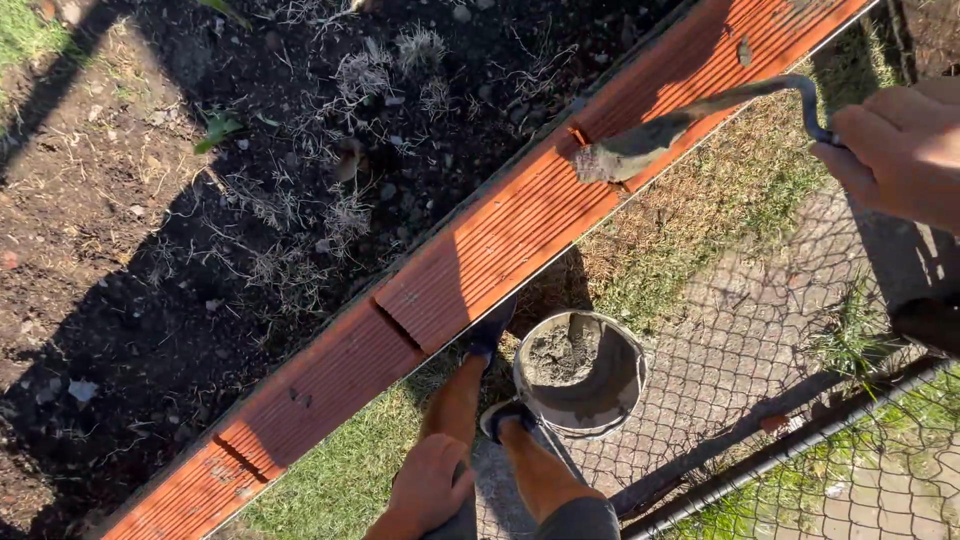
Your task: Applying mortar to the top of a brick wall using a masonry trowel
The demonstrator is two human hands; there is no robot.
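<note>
Step in hand, by judgement: carrying mortar to the top of the brick course. Right hand (900, 150) closed around the handle of a trowel (640, 148), blade loaded with grey mortar and held over the red grooved bricks (480, 250), just at a gap between two units on the far-right stretch of the row. Whether blade touches brick: cannot tell. Left hand (430, 485) holding nothing, fingers loosely curled, resting against the left thigh at the near edge. Bucket (628, 345) of mortar standing on the ground beside the feet, near side of the wall, part filled. Dark soil (200, 250) with dry tufts beyond the wall; wire mesh fence (800, 440) near right. Next move calls for a tilt of the blade so the load drops on the joint.
</note>
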